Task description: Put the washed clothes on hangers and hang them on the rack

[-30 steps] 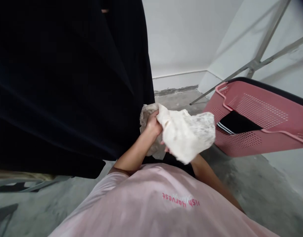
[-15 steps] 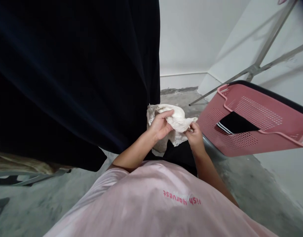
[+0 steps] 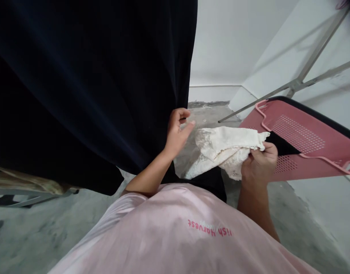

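Note:
My right hand [image 3: 259, 161] grips a cream lace cloth [image 3: 224, 146] by one end, and the rest of it trails left in front of my body. My left hand [image 3: 177, 131] is off the cloth with its fingers apart, just beside the edge of a large dark hanging garment [image 3: 91, 83]. Right behind my right hand stands a pink perforated laundry basket [image 3: 303, 140] with a black striped item [image 3: 280, 144] inside.
The dark garment fills the whole left half of the view. Metal rack legs [image 3: 294, 82] cross in front of the white wall at the right. The floor is bare grey concrete [image 3: 294, 213]. A low metal frame [image 3: 29, 196] lies at the left.
My left hand has let go of the lace cloth and lifted toward the dark garment's edge. My right hand has pulled the cloth to the right, toward the basket.

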The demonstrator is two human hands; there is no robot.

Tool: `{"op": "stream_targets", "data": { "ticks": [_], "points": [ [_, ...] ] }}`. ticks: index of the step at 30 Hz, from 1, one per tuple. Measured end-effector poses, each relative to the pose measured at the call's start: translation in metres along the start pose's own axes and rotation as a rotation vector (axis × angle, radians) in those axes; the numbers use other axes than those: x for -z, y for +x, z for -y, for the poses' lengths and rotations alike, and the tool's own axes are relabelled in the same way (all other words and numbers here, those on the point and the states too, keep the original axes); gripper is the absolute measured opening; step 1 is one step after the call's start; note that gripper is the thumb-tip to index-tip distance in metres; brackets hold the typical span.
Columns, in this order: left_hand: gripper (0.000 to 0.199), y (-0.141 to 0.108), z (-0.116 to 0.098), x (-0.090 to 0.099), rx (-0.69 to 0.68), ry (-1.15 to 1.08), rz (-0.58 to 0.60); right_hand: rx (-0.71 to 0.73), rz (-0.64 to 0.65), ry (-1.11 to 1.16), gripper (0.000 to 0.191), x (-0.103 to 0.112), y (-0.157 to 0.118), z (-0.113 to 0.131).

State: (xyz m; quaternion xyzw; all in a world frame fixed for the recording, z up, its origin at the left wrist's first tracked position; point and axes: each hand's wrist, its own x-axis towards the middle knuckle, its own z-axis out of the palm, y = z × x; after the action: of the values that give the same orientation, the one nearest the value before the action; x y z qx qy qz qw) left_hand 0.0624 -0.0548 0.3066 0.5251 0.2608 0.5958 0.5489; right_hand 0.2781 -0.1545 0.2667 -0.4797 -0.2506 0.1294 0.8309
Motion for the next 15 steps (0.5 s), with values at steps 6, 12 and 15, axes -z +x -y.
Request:
{"op": "stream_targets", "data": {
  "ticks": [6,12,15],
  "points": [
    [0.054,-0.018,0.036,-0.015,-0.113,0.398,0.560,-0.009,0.057,0.009,0.031,-0.014,-0.018,0.003],
    [0.017,-0.009,0.063,-0.009,0.042,0.408,0.560,-0.047,0.123,-0.016,0.028,-0.012,-0.024,-0.008],
    [0.027,-0.003,0.044,-0.001,0.392,0.001,0.392,-0.040,0.180,-0.098,0.024,-0.008,-0.022,-0.018]
  ]
}}
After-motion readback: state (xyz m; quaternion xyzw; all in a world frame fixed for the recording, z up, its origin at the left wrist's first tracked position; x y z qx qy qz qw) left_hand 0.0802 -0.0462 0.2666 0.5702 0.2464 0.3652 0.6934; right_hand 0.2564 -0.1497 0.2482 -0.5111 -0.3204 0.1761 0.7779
